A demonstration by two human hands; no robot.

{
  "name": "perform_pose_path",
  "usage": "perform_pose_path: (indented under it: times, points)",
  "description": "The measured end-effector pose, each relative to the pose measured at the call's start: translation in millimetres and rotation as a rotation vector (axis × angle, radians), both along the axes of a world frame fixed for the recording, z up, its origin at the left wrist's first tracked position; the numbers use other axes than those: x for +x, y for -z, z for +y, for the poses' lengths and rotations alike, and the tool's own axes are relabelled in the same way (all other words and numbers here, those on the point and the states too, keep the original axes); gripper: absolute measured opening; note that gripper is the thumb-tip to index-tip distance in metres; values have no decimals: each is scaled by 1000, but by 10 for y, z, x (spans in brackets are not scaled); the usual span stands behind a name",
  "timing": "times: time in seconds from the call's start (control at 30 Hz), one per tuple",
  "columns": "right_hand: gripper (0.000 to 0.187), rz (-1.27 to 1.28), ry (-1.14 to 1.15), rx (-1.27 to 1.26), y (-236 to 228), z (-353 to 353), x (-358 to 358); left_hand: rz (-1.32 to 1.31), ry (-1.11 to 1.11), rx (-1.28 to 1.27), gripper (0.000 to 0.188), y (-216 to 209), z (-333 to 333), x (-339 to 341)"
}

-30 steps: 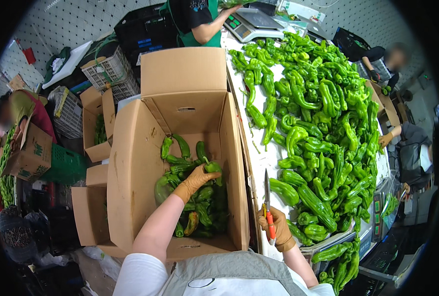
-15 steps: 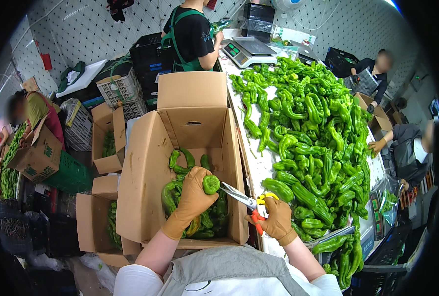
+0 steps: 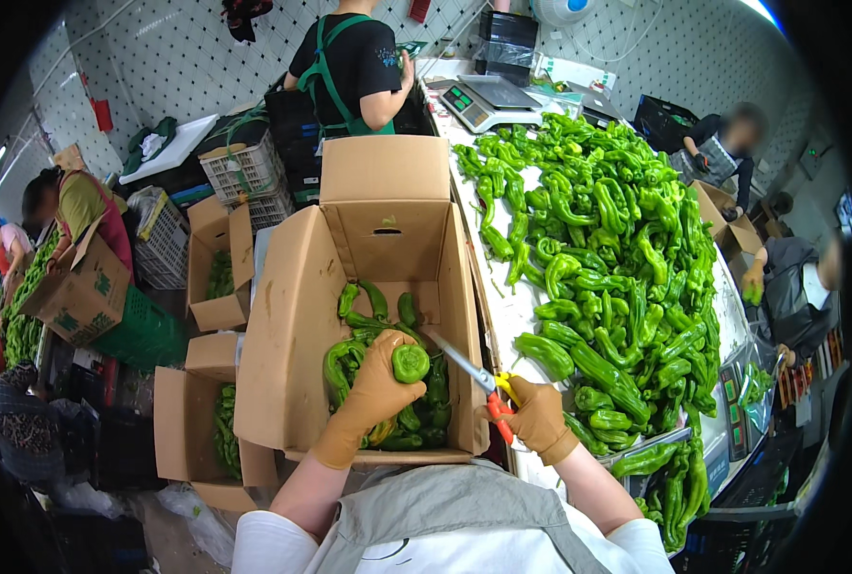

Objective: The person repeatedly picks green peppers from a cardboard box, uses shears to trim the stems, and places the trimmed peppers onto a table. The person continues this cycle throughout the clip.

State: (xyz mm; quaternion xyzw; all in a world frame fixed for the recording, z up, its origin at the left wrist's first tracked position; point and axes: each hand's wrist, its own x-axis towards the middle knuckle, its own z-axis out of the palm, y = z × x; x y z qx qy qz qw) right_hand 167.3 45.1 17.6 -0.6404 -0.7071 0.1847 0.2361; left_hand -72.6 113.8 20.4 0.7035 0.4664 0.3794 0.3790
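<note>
Over the open cardboard box (image 3: pixel 287 330), my left hand (image 3: pixel 376 383) in a tan glove is closed round a green pepper (image 3: pixel 410 364), its stem end turned up. Scissors (image 3: pixel 480 376) with red and yellow handles are in my gloved right hand (image 3: pixel 539 421), fingers wrapped round the grips. Their blades point up and left, beside the pepper and apart from it; they look closed together. Under my left hand, several green peppers (image 3: pixel 344 359) lie in the box.
Right of the box, a big heap of green peppers (image 3: pixel 627 287) covers a white table (image 3: pixel 502 311). A scale (image 3: pixel 491 100) stands at its far end. Smaller boxes with peppers (image 3: pixel 185 411) are on the left. A person in a green apron (image 3: pixel 349 77) stands beyond; other people work at both sides.
The scissor blades, spread against the pepper's stem end before, have come together and drawn slightly away from it. My left hand still holds the pepper. The whole view has shifted a little.
</note>
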Motion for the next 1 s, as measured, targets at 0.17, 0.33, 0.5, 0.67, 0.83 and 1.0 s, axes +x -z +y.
perform_pose_path:
  times: [0.17,0.33,0.5,0.67,0.83,1.0]
  points:
    - [32,989,53,-299,148,52,-116,-1104,410,-586,49,-57,-179,153]
    - [20,1451,47,-325,105,138,-316,-1320,480,-686,60,109,-306,314]
    - [34,1192,-4,-15,181,174,-281,-1271,394,-668,64,190,-321,268]
    - [43,1365,-92,-24,104,165,-342,-1085,181,-769,48,194,-256,197]
    - [22,1187,2,-167,-17,163,-257,-1075,143,-572,45,196,-274,245]
    - [16,1318,219,-341,-3,168,-267,-838,225,-366,49,196,-264,324]
